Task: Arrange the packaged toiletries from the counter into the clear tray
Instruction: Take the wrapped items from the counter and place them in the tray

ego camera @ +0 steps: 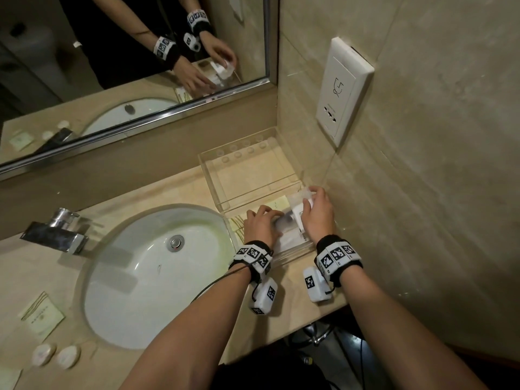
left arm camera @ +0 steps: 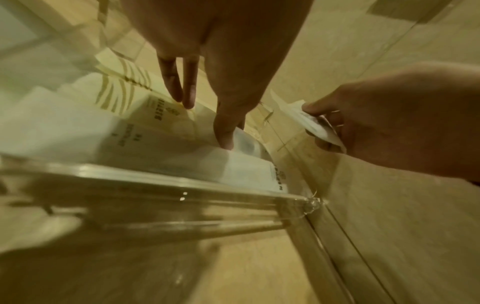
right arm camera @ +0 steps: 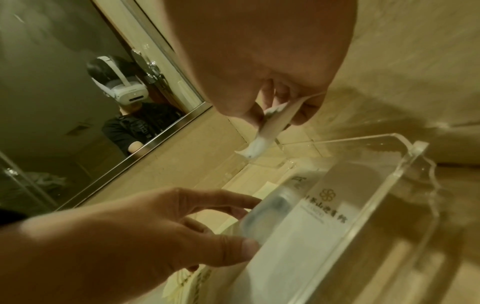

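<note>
Pinching a thin white sealed sachet (ego camera: 300,196) between thumb and fingertips, the right hand (ego camera: 319,212) holds it over the far right corner of the front compartment of the clear acrylic tray (ego camera: 294,253) — right at the low divider wall, close to the tiled side wall. In the right wrist view the sachet (right arm camera: 270,125) hangs slanted, its long axis running from the fingers (right arm camera: 267,96) down and away toward the mirror, free end lowest and not yet touching anything I can make out.

Directly below and toward the person lies the flat white printed packet (ego camera: 292,235), already in the front compartment with its long axis running near to far. The left hand (ego camera: 261,225) rests on the packets there, fingers (left arm camera: 226,131) loosely spread and fairly straight, pressing rather than gripping (one fingertip sits on a rounded translucent pack (right arm camera: 262,214) beside the printed one). A pale yellow striped packet (left arm camera: 124,90) lies at the left side of the same compartment.

So the move turns on one relation: the free slot lies just beneath the right fingers, and the sachet would probably need laying flat, parallel to the white packet. The right hand is plainly the nearer one.

Other items wait on the tabletop (ego camera: 292,316) left of the sink — a pale yellow square packet (ego camera: 42,316) and two small round white capped containers (ego camera: 43,354).
</note>
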Demonstrator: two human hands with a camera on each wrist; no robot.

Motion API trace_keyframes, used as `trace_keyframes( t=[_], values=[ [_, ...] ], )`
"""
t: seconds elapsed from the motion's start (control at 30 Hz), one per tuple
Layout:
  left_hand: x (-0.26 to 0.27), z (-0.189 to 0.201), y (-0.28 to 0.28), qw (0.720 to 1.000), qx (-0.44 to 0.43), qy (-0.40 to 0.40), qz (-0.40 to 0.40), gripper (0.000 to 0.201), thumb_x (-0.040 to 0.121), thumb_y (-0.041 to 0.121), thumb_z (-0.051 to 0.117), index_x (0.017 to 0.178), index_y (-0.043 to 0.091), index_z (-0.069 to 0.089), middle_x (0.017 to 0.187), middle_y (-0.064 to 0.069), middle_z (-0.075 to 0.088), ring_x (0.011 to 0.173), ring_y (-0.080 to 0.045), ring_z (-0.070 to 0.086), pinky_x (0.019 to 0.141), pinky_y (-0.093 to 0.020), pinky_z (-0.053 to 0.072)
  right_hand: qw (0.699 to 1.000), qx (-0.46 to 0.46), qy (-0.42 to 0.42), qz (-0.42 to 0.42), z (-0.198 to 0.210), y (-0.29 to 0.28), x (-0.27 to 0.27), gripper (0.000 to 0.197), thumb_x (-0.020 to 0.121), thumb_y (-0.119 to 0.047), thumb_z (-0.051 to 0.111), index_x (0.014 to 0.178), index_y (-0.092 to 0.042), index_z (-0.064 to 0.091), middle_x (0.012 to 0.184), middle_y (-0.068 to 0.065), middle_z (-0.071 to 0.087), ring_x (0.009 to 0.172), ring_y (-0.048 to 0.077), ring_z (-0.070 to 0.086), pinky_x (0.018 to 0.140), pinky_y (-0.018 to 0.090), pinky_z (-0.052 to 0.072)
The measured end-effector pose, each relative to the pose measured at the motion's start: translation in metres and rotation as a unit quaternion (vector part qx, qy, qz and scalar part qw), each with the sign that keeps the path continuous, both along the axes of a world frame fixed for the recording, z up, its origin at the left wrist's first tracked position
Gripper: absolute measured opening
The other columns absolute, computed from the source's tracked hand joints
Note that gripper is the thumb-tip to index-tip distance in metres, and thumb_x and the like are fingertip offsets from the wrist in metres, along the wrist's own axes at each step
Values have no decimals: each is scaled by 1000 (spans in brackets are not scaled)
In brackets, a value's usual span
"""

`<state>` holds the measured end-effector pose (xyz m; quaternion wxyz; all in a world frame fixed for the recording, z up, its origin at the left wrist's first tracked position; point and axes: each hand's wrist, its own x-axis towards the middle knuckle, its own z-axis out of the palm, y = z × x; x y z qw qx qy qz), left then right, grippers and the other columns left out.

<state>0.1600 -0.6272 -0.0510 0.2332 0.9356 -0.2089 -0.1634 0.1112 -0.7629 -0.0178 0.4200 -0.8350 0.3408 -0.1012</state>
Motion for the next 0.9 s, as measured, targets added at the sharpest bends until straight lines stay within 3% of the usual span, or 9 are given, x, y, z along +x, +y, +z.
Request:
trace_keyframes(
  t=[0.13, 0.23, 0.33, 0.43, 0.53, 0.67, 0.73, 0.8, 0.9],
  values=[
    [-2, 0, 2, 1000, -3, -17, -18, 33, 91, 17, 58, 119, 35, 64, 123, 8, 59, 101, -24, 42, 84, -33, 34, 1000, 4, -4, -4, 1, -1, 1, 33, 96, -9, 52, 129, -7, 49, 129, 16, 56, 113, 29, 57, 84, 22, 38],
    [4, 5, 8, 999, 26, -10, -35, 42, 84, 25, 68, 125, 33, 59, 130, 6, 54, 112, -25, 42, 93, -38, 34, 1000, 29, 6, -8, 2, -1, 0, 36, 96, -12, 54, 131, -5, 49, 128, 16, 56, 114, 29, 57, 85, 23, 40],
    [11, 9, 12, 999, -26, 5, 40, 34, 87, 30, 66, 119, 22, 62, 126, -1, 56, 117, -27, 44, 101, -39, 35, 994, 106, 18, -33, 4, -3, 1, 29, 96, -17, 56, 123, -8, 56, 123, 11, 61, 108, 28, 62, 85, 30, 50],
    [15, 17, 14, 972, -174, 90, 132, 23, 92, 29, 60, 105, 12, 67, 105, -5, 68, 100, -21, 60, 86, -27, 46, 977, 203, -4, -66, 3, -3, 2, 14, 92, -20, 61, 105, -15, 59, 113, 8, 65, 98, 27, 67, 83, 39, 57],
    [13, 25, 15, 940, -250, 192, 131, 30, 84, 30, 71, 103, 8, 68, 90, -3, 71, 85, -16, 64, 75, -23, 50, 954, 288, -29, -78, 6, 1, 2, 13, 91, -18, 64, 102, -16, 60, 111, 10, 67, 98, 29, 68, 87, 48, 57],
    [9, 31, 16, 908, -305, 261, 122, 23, 79, 10, 75, 98, 5, 65, 79, -4, 69, 73, -18, 65, 66, -23, 54, 924, 369, -61, -78, 11, 4, 2, 8, 91, -13, 65, 96, -12, 59, 108, 15, 69, 102, 32, 68, 92, 52, 54],
    [8, 33, 17, 913, -324, 208, 136, 17, 79, 8, 74, 90, 12, 63, 77, -3, 67, 66, -14, 62, 58, -21, 51, 931, 352, -59, -82, 8, 5, 1, 19, 88, -23, 70, 101, -13, 60, 112, 13, 69, 103, 28, 67, 95, 49, 53],
    [7, 35, 18, 931, -319, 116, 134, 16, 76, 10, 74, 84, 14, 61, 76, 0, 66, 64, -8, 59, 55, -16, 47, 944, 318, -47, -79, 6, 5, 0, 46, 79, -44, 75, 111, -15, 59, 113, 5, 68, 102, 22, 67, 94, 43, 54],
    [6, 34, 17, 959, -277, 5, 65, 17, 72, 17, 75, 81, 20, 61, 79, 0, 64, 71, -12, 57, 63, -21, 46, 912, 406, -33, -41, 11, 9, 0, 68, 75, -52, 76, 122, -12, 49, 116, 13, 66, 96, 23, 72, 85, 35, 60]
  ],
)
